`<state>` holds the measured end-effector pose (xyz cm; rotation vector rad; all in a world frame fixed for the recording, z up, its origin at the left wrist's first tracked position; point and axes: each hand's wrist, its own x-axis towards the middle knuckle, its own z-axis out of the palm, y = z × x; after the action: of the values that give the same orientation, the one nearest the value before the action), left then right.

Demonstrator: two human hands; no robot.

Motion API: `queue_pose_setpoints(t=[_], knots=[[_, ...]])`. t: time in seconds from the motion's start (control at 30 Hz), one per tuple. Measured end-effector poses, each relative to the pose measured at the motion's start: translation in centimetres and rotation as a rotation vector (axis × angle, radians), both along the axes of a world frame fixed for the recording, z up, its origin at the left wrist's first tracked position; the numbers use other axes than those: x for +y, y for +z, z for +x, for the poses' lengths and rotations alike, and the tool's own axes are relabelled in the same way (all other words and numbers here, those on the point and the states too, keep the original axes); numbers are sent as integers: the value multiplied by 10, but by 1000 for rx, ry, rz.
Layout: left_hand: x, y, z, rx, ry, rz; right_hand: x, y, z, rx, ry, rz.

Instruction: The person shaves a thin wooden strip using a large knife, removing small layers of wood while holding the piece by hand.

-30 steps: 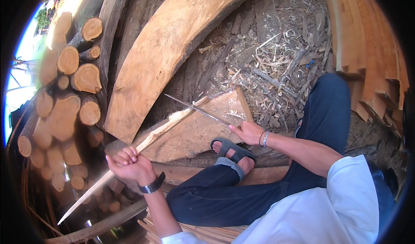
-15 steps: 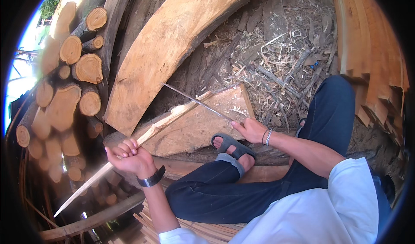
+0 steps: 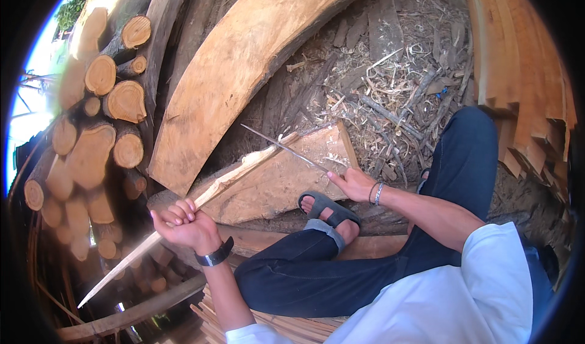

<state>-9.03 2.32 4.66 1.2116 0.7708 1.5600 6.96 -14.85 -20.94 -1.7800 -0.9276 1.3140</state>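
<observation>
A long pale wooden stick (image 3: 129,260), tapered to a sharp point at its lower left end, is in my left hand (image 3: 190,227), whose fingers are curled around it. Its upper part lies along a thick wood offcut (image 3: 274,188) on the ground, and rough bark-like patches show near that end. My right hand (image 3: 354,184) grips a long narrow-bladed knife (image 3: 262,136) by its handle, which the fingers mostly cover. The blade crosses over the stick near its upper end, tip toward the far left; whether the edge touches the wood I cannot tell.
A large curved slab (image 3: 225,70) lies beyond the offcut. Stacked round logs (image 3: 127,100) stand at the left, and sawn boards (image 3: 518,57) at the right. Shavings and bark (image 3: 396,82) litter the ground. My sandalled foot (image 3: 329,209) is close to the offcut's near edge.
The knife has drawn back slightly toward the right, its tip now farther from the curved slab. My left hand and the stick have stayed almost in place.
</observation>
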Motion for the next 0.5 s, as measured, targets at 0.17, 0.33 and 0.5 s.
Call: queue_pose_setpoints(t=[0.17, 0.33, 0.5], knots=[[1, -2, 7, -4, -3, -11, -5, -10, -1, 31, 5, -19], [1, 1, -3, -9, 18, -11, -2, 2, 3, 29, 22, -21], [5, -2, 0, -11, 20, -14, 1, 7, 6, 43, -8, 137]])
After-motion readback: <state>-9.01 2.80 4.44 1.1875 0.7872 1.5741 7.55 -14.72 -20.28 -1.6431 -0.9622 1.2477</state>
